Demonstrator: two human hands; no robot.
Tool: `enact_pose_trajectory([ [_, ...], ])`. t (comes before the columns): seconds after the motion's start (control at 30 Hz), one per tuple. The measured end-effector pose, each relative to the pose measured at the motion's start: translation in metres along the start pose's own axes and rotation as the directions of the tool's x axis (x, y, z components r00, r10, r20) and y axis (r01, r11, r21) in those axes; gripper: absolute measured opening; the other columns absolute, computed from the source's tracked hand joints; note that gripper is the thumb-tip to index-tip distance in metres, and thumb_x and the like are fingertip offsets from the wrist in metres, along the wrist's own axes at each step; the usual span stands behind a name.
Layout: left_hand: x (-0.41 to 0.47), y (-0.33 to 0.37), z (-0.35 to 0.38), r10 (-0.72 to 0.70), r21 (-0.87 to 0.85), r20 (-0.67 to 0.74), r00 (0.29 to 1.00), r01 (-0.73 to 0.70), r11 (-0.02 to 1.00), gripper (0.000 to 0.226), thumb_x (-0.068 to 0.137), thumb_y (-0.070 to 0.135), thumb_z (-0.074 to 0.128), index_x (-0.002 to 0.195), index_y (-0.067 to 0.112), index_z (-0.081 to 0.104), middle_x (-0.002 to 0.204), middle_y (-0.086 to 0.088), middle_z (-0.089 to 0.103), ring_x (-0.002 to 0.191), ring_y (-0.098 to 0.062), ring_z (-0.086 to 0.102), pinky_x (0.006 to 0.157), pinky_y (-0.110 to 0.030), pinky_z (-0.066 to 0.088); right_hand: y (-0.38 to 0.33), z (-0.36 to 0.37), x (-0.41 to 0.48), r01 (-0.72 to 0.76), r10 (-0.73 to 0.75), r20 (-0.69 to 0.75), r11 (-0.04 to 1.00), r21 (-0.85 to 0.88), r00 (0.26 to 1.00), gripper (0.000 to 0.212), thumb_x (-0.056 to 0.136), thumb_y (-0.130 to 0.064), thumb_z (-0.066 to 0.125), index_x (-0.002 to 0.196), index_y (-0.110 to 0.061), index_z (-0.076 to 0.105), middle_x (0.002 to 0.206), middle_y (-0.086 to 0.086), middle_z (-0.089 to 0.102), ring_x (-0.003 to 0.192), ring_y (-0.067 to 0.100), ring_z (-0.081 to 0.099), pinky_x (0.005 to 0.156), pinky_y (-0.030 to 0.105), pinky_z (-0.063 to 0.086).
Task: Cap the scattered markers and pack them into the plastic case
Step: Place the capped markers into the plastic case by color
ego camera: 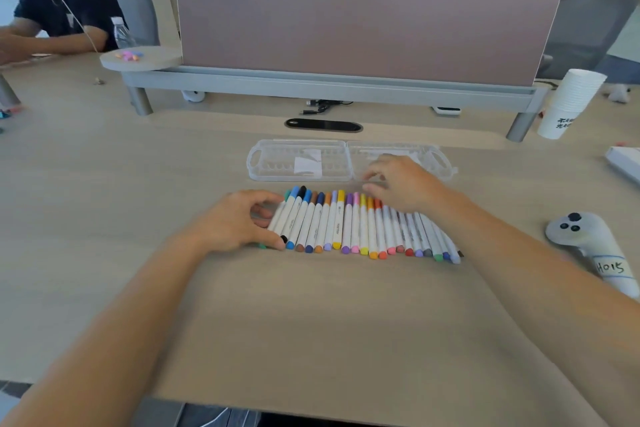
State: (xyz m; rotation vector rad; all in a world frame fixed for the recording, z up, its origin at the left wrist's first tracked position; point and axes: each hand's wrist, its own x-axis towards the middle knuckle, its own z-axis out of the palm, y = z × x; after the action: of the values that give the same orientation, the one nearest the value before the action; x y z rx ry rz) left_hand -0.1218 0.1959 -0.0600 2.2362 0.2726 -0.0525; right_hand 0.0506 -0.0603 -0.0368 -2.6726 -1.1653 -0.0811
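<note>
We have the markers lined up side by side in one tight row on the light wooden table, white barrels touching, coloured caps pointing away from us and matching coloured ends toward us. The right part of the row fans a little, its markers tilted. Our left hand is cupped against the left end of the row: the fingers curl round the outermost marker, and the thumb presses on the near ends by the black and blue tips. Our right hand lies palm down over the far ends of the markers on the right. Its fingers are blurred where they reach the front edge of the case, so we cannot tell whether they hold anything. The clear plastic case lies open and flat just beyond the row, its two halves side by side, with a white paper slip in the left half. A white handheld controller with a handwritten label lies at the right, and a stack of paper cups stands further back by the pink divider screen.
</note>
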Motion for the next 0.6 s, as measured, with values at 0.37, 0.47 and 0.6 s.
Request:
enact_pose_trajectory([
  [0.37,0.050,-0.008,-0.018,0.276,0.297,-0.296,0.914,-0.186,0.936,0.025,0.092,0.015,0.065,0.116,0.011,0.068,0.116,-0.003,0.064,0.104,-0.013,0.056,0.097,-0.031,0.046,0.027,0.011,0.047,-0.016,0.031,0.100,0.989,-0.149,0.995,0.009,0.090,-0.020,0.059,0.091,-0.026,0.065,0.100,-0.006,0.060,0.088,0.012,0.055,0.078,0.031,0.050],
  [0.47,0.076,-0.002,-0.016,0.361,0.437,-0.246,0.900,-0.230,0.870,0.026,0.093,0.016,0.063,0.118,0.016,0.066,0.121,-0.003,0.063,0.113,-0.018,0.055,0.103,-0.038,0.044,0.029,0.014,0.051,-0.037,0.050,0.103,0.991,-0.130,0.993,0.014,0.090,-0.023,0.061,0.103,-0.027,0.058,0.104,-0.007,0.058,0.093,0.015,0.055,0.082,0.035,0.051],
  [0.6,0.099,0.015,-0.009,0.344,0.585,-0.162,0.925,-0.191,0.788,0.035,0.092,0.023,0.061,0.128,0.024,0.059,0.133,0.000,0.055,0.126,-0.021,0.047,0.106,-0.042,0.042,0.028,0.013,0.056,-0.024,0.041,0.108,0.988,-0.153,0.993,0.010,0.092,-0.018,0.057,0.098,-0.025,0.061,0.098,-0.006,0.062,0.087,0.016,0.057,0.075,0.033,0.051],
])
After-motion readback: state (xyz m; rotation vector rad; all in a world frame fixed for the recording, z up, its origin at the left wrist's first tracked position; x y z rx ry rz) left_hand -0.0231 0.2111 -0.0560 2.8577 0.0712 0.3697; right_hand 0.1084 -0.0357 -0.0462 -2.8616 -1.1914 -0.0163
